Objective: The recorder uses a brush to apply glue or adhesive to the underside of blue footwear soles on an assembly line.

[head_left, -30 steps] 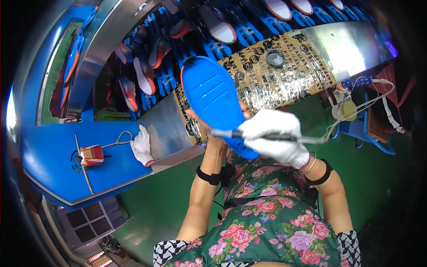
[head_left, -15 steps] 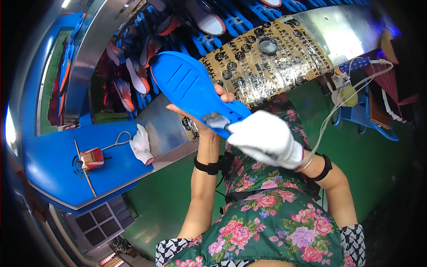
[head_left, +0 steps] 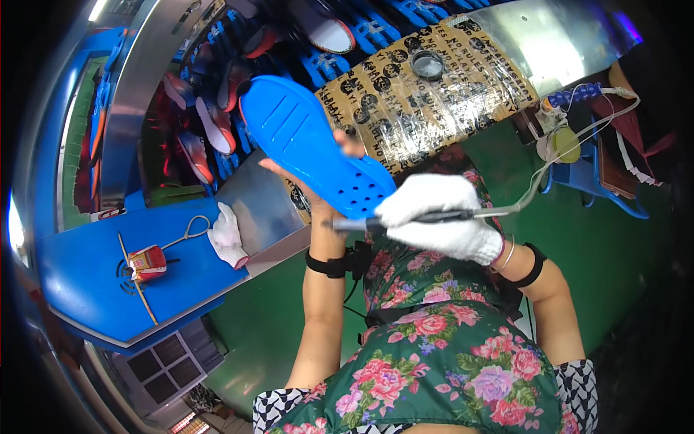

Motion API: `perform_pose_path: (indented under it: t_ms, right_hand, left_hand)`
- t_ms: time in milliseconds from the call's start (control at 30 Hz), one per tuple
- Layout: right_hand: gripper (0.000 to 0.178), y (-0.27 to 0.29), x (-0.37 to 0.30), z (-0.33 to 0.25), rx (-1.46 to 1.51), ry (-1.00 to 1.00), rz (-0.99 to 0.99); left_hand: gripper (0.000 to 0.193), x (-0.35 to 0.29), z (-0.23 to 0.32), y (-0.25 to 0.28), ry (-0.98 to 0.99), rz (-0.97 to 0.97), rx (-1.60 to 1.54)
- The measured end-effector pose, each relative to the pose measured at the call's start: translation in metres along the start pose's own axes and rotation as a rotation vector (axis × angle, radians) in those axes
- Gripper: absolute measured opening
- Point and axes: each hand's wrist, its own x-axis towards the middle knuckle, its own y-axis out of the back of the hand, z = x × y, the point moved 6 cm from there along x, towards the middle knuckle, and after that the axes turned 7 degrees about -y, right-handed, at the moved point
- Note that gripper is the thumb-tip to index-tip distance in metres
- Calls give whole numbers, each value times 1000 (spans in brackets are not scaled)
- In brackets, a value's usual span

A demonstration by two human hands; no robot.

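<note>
Carefully, my bare left hand clamps the blue shoe sole by its waist, before the taped bench; my gloved right hand closes round a tube-fed brush.
A snagged tube could jerk the blurred tip against the heel; a slack grip could let the sole twist. My left fingers block the waist edges; round cup, racked shoes and spare glove lie around.

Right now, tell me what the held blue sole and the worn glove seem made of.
The blue sole looks like molded rubber or foam, smooth and slightly glossy, with soft highlights. The worn glove is probably knitted cloth, matte: its white surface lacks shine.
</note>
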Motion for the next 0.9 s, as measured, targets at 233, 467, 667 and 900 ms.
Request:
perform_pose_path:
  t_ms: [233, 467, 667, 900]
  right_hand:
    - [27, -9, -18, -13, -441, 291, -48]
    - [23, 5, -8, -12, -438, 186, -13]
    - [20, -9, -13, -6, -169, 67, -259]
    - [38, -20, -23, 2, -482, 344, -289]
  left_hand:
    - [121, 2, -3, 2, 185, 13, 109]
    - [122, 6, -7, -14, 311, -31, 16]
    - [127, 7, -8, -9, 443, -183, 59]
    - [125, 6, -19, -6, 663, -90, 162]
